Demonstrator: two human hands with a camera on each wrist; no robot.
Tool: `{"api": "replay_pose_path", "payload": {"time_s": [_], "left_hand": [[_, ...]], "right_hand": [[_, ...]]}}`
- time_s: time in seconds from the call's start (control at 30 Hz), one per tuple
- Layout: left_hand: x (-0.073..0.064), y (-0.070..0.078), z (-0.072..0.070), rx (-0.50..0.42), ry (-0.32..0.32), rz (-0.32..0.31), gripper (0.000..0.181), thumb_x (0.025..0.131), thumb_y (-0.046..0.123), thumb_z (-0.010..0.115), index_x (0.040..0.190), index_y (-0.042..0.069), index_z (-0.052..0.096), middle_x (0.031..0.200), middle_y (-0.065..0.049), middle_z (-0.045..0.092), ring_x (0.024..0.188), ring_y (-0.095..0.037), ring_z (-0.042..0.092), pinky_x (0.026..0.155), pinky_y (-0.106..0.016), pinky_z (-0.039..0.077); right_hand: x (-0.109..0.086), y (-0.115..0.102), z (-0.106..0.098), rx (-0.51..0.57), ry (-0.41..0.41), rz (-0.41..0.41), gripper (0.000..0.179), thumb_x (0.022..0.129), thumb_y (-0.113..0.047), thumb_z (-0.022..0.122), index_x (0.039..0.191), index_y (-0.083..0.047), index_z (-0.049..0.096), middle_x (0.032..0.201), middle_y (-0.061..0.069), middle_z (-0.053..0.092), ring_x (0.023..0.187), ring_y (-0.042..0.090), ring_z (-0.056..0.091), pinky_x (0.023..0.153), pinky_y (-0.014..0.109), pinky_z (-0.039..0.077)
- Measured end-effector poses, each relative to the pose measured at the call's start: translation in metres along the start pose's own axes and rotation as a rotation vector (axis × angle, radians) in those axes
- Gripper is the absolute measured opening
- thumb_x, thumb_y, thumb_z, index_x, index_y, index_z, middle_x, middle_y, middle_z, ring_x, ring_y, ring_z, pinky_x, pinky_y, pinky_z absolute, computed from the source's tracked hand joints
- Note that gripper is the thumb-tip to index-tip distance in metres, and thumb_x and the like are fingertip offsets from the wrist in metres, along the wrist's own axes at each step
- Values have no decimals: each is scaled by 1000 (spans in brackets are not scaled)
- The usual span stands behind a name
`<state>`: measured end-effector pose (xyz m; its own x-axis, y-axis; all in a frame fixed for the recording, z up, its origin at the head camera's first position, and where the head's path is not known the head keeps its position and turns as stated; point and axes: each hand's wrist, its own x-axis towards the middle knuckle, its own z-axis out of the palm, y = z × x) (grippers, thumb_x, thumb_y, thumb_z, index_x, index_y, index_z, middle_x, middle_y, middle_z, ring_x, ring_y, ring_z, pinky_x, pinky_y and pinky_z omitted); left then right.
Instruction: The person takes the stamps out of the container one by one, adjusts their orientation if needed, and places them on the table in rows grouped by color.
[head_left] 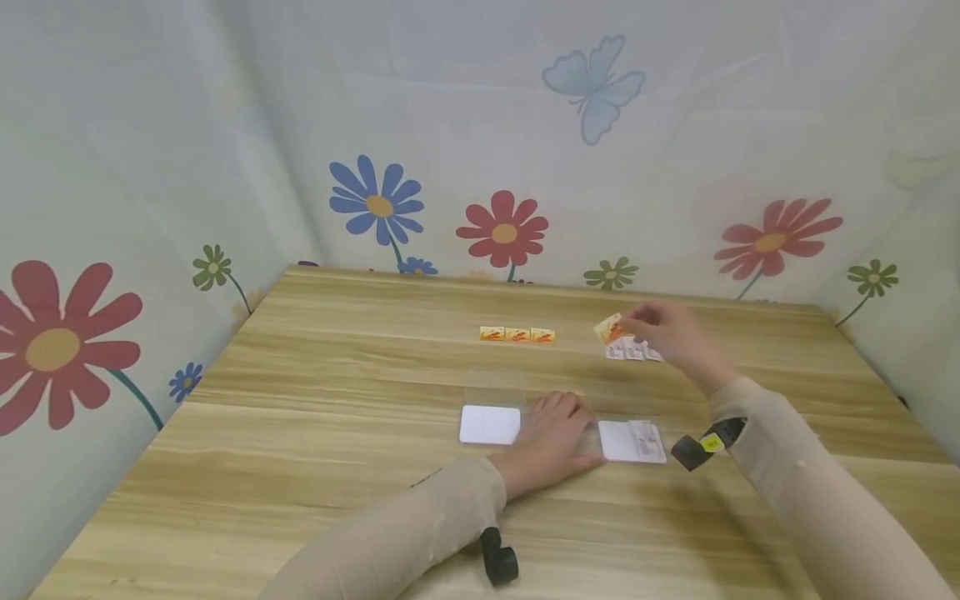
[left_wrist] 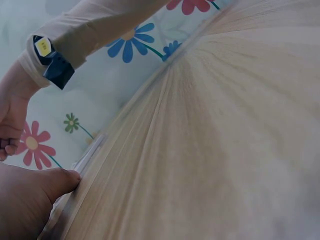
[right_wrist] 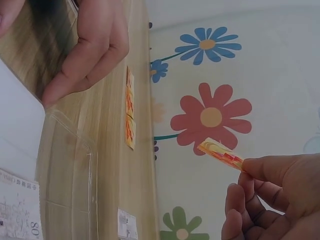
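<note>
My right hand pinches an orange-and-yellow stamp between thumb and fingertips, held up over the back right of the table. Beneath it lies a row of several pale stamps. My left hand rests on the table between two small clear cases with white inserts. Its thumb and fingertips are right at the left edge of the right-hand case, whose clear lid lies folded back. A pale stamp marked 80 sits on that case's insert, on its right half.
Three orange-and-yellow stamps lie in a row at the back middle. The left-hand case has its lid opened away from me and a bare white insert. A flower-printed curtain stands behind the wooden table.
</note>
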<state>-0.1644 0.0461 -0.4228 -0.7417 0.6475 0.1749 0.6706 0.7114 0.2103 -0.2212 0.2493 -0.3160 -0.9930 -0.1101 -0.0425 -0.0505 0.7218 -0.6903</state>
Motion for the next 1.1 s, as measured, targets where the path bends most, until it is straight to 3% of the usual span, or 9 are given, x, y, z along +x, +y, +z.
{"api": "replay_pose_path", "payload": {"time_s": [0.1,0.33,0.53,0.87,1.1], "left_hand": [[0,0,0,-1,7,5,49,86,56,62,118,19,63,120,4,55,117,-15,49,104,-33,38],[0,-1,2,0,22,11,48,85,56,63,117,19,63,118,4,55,115,-14,49,104,-33,39],[-1,-2,2,-9,26,17,48,85,55,63,117,19,63,118,3,55,115,-15,49,104,-34,39],[0,-2,2,-1,20,17,48,85,54,64,117,19,62,118,3,55,114,-15,49,103,-34,39],[0,-2,3,16,17,18,48,85,56,62,118,20,62,118,4,55,115,-15,49,104,-34,39]], "right_hand": [[6,2,3,28,-1,9,35,99,-31,51,118,-2,56,114,18,61,103,34,57,75,26,48],[19,5,14,117,7,28,32,99,-26,51,116,0,56,111,16,59,99,31,57,75,30,50],[28,9,21,177,14,20,29,99,-21,52,115,3,55,106,13,59,87,19,55,72,31,50],[40,15,33,173,5,80,29,98,-20,51,116,2,56,115,17,58,91,21,53,79,35,50],[49,19,43,187,33,95,31,97,-17,51,116,6,56,107,15,60,83,16,54,68,28,48]]}}
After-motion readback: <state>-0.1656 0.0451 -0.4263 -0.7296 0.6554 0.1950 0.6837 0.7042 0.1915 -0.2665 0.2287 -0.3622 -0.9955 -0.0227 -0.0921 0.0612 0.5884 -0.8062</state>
